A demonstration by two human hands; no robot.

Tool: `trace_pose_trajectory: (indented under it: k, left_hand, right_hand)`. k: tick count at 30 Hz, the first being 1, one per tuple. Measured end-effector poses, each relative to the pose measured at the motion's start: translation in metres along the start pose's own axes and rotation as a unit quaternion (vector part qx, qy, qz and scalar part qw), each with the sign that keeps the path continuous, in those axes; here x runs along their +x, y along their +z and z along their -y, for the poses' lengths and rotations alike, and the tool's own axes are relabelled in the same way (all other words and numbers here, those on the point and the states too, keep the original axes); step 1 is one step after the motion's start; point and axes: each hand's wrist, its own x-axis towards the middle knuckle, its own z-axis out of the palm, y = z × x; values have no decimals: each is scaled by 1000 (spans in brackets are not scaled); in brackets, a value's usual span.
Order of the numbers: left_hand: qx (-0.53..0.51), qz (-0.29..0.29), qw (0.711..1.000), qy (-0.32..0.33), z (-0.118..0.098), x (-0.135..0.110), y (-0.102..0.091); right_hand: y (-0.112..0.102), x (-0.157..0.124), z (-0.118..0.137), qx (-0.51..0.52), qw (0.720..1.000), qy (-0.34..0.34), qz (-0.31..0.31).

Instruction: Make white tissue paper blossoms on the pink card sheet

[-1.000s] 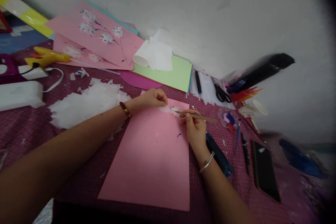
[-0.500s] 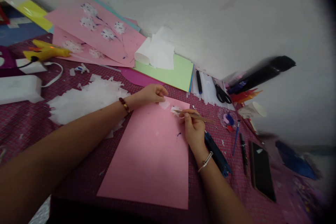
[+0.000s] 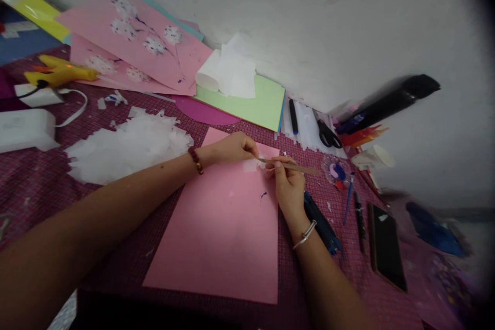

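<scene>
- Two bare hands work close together over the top part of a pink sheet, around the middle of the frame
- The right hand, right of centre, pinches a flat brown stick between thumb and fingers, its tip pointing to the left
- The left hand, at centre, has thumb and finger pressed together just beside this tip; whether some paper is between them, I cannot tell
- A white paper tuft sits on the sheet at the tip, partly hidden, and a white paper square is just to its left
- The stick seems light and stiff; a hold near the tip should give the finer control
- The loose paper pieces, piled at left of centre, look thin, soft and easy to tear, so probably they need a gentle pinch at one corner
- The sheet appears flexible; its edge is the safer place for holding
</scene>
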Motion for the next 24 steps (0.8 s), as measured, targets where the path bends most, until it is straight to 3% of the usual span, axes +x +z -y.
trace_pose_trajectory:
  k: [5,10,12,24]
  left_hand:
    - [46,-26,998,14,2,0,-3]
    - [45,91,995,24,10,-7,-28]
    - [35,113,993,28,13,-8,-34]
    - [85,82,992,43,17,-3,-31]
  right_hand:
    - [-1,-3,7,18,1000,-12,-19]
    - [2,-7,10,4,999,-51,16]
    - [4,-6,9,-13,998,-57,31]
    - [4,-4,9,-101,992,-77,19]
